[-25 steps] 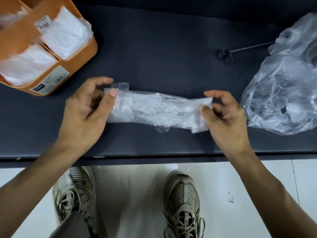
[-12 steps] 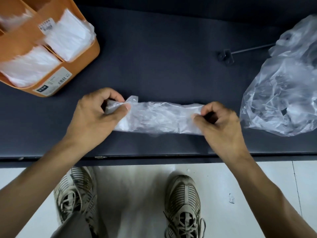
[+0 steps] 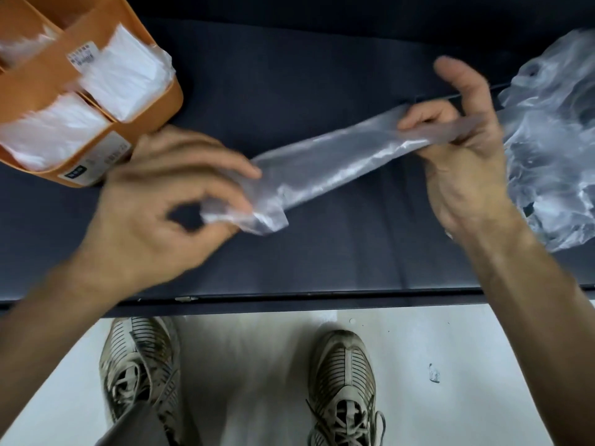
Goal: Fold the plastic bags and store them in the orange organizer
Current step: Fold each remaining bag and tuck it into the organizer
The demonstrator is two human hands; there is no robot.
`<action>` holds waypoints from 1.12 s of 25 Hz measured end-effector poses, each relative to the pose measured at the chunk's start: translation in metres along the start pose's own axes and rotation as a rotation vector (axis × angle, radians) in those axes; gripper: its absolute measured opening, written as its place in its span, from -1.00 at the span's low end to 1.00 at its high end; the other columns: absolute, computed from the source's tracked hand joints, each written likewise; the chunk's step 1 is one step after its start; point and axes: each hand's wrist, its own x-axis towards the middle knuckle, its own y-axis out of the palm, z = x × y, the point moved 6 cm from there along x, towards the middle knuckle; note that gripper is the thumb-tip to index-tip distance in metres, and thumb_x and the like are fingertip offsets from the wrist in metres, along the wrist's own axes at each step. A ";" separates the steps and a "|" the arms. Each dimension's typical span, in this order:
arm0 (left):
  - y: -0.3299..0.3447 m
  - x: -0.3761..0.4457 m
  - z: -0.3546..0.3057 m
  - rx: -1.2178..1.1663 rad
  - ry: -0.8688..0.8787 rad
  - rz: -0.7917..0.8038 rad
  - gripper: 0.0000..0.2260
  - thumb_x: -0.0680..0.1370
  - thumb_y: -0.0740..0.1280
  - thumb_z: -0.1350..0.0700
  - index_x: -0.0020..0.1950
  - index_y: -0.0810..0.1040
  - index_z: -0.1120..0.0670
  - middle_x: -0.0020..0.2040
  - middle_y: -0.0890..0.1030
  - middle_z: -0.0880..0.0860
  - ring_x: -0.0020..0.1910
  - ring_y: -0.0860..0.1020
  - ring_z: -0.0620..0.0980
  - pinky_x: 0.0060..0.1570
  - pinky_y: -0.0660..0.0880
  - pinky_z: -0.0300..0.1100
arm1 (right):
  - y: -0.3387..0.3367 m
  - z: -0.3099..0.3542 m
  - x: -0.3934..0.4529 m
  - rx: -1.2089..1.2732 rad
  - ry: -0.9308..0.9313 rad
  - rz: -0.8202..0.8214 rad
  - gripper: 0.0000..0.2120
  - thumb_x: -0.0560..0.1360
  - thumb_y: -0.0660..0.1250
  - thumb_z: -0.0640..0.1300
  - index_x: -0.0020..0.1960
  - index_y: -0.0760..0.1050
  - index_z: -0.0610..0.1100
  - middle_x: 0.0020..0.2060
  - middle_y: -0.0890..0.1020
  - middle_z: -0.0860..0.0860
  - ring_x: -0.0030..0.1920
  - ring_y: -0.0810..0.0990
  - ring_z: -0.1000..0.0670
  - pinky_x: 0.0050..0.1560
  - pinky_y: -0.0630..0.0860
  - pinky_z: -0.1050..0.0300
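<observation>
Folding was mid-step: I had the plastic bag (image 3: 325, 162) stretched above the bench (image 3: 289, 75), left hand (image 3: 154, 220) and right hand (image 3: 463, 156) each pinching an end, next halving it for the orange organizer (image 3: 51, 72).

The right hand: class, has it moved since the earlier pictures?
Yes. The right hand has lifted away from the dark table's near edge, toward the crumpled clear plastic pile, gripping the folded clear plastic bag.

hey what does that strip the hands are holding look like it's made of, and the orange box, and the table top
The folded bag looks like thin clear plastic film: see-through, glossy, with bright crease highlights. The orange organizer looks like rigid moulded plastic, smooth and matte, with rounded corners and stuck-on labels. The table top is dark blue-grey and dull; a faint seam suggests a mat or laminate, but that stays uncertain.
</observation>
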 end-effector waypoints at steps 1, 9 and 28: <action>0.009 -0.006 -0.006 0.136 0.129 0.036 -0.92 0.52 0.47 0.21 -0.18 0.70 0.10 0.08 0.69 0.01 0.05 0.63 -0.01 0.13 0.48 0.02 | 0.000 -0.003 0.002 -0.069 -0.015 0.033 -0.34 0.41 0.30 -0.56 0.40 0.26 -0.14 -0.12 0.67 0.02 0.04 0.62 -0.06 0.22 0.52 -0.05; 0.076 -0.054 0.003 0.405 0.224 0.173 -0.93 0.57 0.39 0.17 -0.08 0.65 0.11 0.00 0.70 0.00 -0.07 0.61 0.06 0.00 0.42 -0.02 | 0.010 -0.010 -0.047 -0.561 -0.082 0.017 -0.41 0.31 0.13 -0.46 0.23 0.48 -0.02 -0.04 0.69 0.15 0.10 0.62 0.06 0.22 0.48 0.10; 0.068 -0.038 0.027 -0.206 -0.728 0.055 -0.74 0.51 0.46 0.24 0.13 0.57 -0.03 -0.16 0.68 -0.21 -0.15 0.63 -0.22 -0.07 0.48 -0.41 | 0.068 -0.022 -0.094 -0.803 -0.043 -0.044 -0.75 0.51 0.37 -0.07 0.17 0.50 -0.07 -0.07 0.60 0.11 -0.18 0.54 0.06 -0.08 0.50 0.11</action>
